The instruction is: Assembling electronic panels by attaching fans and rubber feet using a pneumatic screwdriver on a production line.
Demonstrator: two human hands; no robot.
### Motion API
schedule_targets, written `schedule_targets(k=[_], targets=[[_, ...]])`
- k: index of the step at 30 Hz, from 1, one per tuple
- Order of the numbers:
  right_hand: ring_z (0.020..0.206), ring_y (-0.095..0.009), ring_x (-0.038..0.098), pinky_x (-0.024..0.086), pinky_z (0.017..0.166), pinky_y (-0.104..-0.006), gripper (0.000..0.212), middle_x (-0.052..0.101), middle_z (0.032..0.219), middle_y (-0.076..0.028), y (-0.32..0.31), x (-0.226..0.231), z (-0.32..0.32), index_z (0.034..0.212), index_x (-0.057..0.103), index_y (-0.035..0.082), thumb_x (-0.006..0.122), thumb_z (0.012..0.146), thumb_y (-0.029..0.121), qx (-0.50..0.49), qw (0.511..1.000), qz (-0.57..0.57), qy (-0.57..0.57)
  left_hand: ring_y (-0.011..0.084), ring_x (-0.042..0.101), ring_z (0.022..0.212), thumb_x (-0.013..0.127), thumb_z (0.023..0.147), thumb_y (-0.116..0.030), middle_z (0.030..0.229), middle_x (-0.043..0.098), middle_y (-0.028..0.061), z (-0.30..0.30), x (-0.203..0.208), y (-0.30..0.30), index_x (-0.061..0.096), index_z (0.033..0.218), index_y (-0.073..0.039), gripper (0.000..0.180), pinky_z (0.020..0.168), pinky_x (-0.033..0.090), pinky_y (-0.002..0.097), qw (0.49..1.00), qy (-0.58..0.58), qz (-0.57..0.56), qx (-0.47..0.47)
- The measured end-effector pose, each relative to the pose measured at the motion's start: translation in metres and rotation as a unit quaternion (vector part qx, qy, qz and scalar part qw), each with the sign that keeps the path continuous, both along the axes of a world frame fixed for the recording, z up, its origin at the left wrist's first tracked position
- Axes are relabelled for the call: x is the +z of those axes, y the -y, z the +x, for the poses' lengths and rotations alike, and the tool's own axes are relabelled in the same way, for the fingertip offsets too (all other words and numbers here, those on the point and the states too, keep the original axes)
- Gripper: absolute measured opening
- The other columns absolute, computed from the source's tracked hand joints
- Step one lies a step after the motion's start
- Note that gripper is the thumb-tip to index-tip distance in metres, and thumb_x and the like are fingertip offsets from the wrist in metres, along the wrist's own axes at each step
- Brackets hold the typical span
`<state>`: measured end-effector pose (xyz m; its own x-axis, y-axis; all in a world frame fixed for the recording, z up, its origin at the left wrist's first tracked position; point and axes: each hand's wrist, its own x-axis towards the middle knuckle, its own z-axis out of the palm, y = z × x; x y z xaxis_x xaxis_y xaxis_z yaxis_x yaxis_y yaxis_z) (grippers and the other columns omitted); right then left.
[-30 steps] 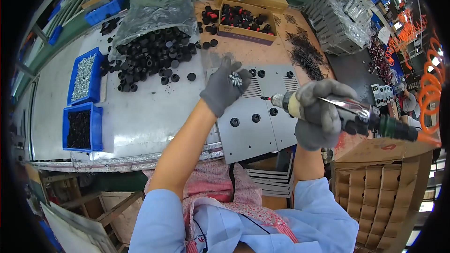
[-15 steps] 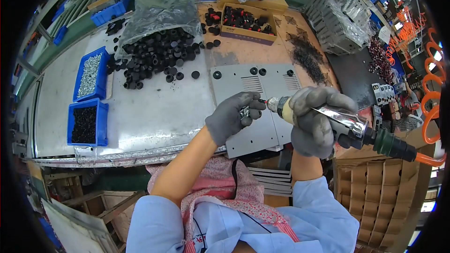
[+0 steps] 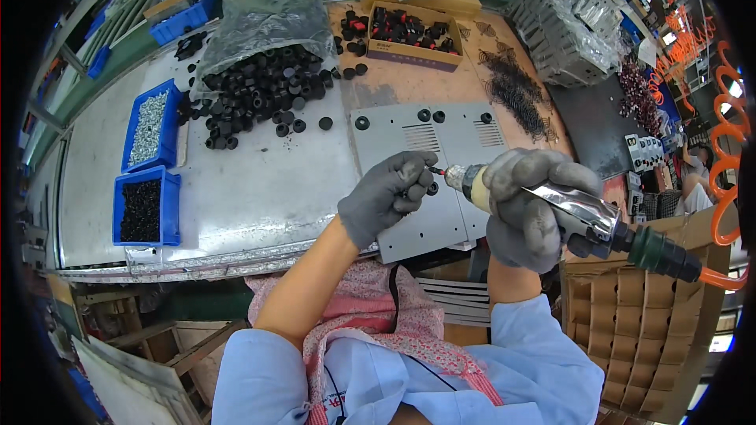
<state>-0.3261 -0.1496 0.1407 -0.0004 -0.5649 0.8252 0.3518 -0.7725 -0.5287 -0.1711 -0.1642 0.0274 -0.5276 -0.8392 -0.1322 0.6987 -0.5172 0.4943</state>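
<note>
My right hand (image 3: 531, 205), in a grey glove, is wrapped around a silver air screwdriver (image 3: 587, 216) with an orange hose at its back end. Its bit points left, toward the fingertips of my left hand (image 3: 379, 198). That gloved hand is closed, thumb and forefinger pinched at the bit's tip; small metal fasteners glimpsed in it earlier are now hidden by the fingers. Both hands hover above grey slotted metal panels (image 3: 425, 224) lying side by side. Round black caps (image 3: 362, 123) sit along the panels' far edge, and a black ring (image 3: 432, 188) shows beside my left fingers.
Black caps (image 3: 264, 94) spill from a clear plastic bag (image 3: 272, 12). Two blue bins (image 3: 171, 208) at the left hold silver and black small parts. A cardboard box (image 3: 413, 53) of black-and-red parts stands at the back, with black wire pieces (image 3: 516, 94) to its right.
My left fingers have curled further, covering the metal fasteners that showed before and exposing the black ring on the panel. The screwdriver's tip has shifted slightly left.
</note>
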Motion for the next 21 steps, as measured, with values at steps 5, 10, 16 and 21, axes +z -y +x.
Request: schedule_targets(k=[5,10,16,21], targets=[[0.067,-0.022,0.057,0.047,0.060,-0.0365,0.042,0.058,0.094,-0.013,0.001,-0.004,-0.002,0.115,0.047,0.007,0.062,0.079,0.022,0.011,1.000,-0.002,-0.002,0.0033,0.041,0.056,0.062,0.090,-0.021,0.081,0.051,-0.0025,-0.002,-0.002,0.000,0.051,0.107,-0.006,0.025,0.038,0.027,0.0142,0.998,-0.043,-0.017,-0.035],[0.068,-0.022,0.059,0.053,0.061,-0.0399,0.046,0.057,0.092,-0.016,-0.001,-0.004,-0.003,0.111,0.039,0.006,0.071,0.085,0.028,0.017,1.000,0.011,0.009,0.0028,0.035,0.050,0.058,0.090,-0.019,0.071,0.046,-0.0045,-0.007,0.013,0.000,0.053,0.101,-0.008,0.017,0.039,0.024,0.0153,0.999,-0.008,0.029,-0.033],[0.069,-0.023,0.059,0.053,0.063,-0.0409,0.045,0.057,0.092,-0.015,0.002,-0.003,-0.008,0.111,0.040,0.007,0.071,0.084,0.025,0.033,0.999,0.014,0.002,0.0028,0.030,0.043,0.055,0.092,-0.020,0.066,0.044,-0.0044,-0.007,0.012,0.007,0.052,0.097,-0.009,0.013,0.035,0.021,0.0165,0.998,0.026,-0.018,-0.051],[0.073,-0.023,0.060,0.052,0.064,-0.0412,0.042,0.057,0.095,-0.014,0.001,-0.006,-0.012,0.114,0.043,0.010,0.069,0.083,0.022,0.041,0.996,0.055,0.052,0.0027,0.031,0.045,0.061,0.089,-0.033,0.068,0.048,-0.0021,-0.011,0.022,0.004,0.051,0.096,-0.009,0.026,0.035,0.020,0.0167,0.988,0.143,-0.061,0.009]])
